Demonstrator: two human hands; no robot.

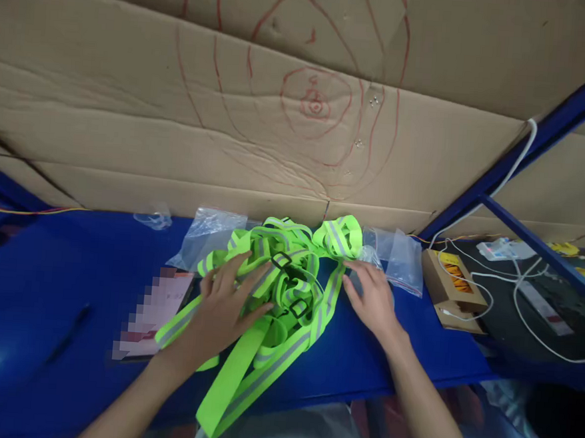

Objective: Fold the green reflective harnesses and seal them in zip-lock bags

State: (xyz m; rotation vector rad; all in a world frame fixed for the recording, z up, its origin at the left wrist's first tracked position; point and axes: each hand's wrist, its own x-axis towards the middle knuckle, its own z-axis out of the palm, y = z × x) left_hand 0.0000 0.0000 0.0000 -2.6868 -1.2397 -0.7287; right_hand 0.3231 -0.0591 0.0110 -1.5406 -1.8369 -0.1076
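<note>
Green reflective straps (295,289) lie tangled mid-bench (357,364), a loop reaching its near edge. The left hand (219,304) spreads over them; the right hand (374,305) sits beside them, fingers parted. Easing single loops should limit knotting.

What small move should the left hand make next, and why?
Perhaps draw the long green strap loop up onto the blue table: it seems to reach past the front edge, and the left hand lies over the tangled straps nearby.
</note>
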